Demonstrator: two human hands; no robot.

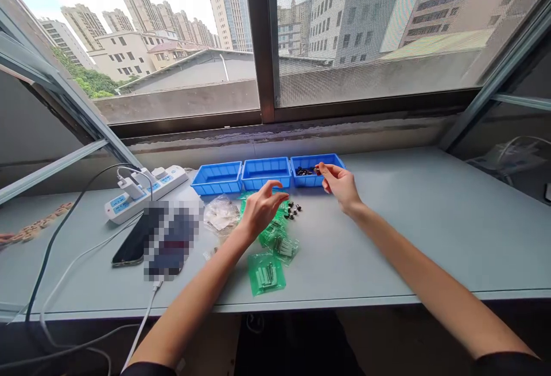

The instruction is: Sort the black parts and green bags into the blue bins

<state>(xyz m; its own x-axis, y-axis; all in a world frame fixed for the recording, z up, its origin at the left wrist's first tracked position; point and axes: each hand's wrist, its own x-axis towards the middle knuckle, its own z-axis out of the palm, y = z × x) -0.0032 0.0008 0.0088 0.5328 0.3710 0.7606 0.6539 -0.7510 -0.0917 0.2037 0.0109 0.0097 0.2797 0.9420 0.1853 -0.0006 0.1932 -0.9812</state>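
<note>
Three blue plastic trays (266,161) sit beyond the hands. Over the nearest tray the right hand (342,185) pinches a small black part (317,170); the left hand (260,209) hovers open above green plastic bags (275,244). Slack fingers could drop it among stray black pieces (294,208) between them.

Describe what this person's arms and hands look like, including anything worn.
Both arms are bare up to short black sleeves, the left sleeve and right sleeve just showing at the bottom edge. The left hand and right hand are bare too: no gloves, rings, watch or bracelet visible.
</note>
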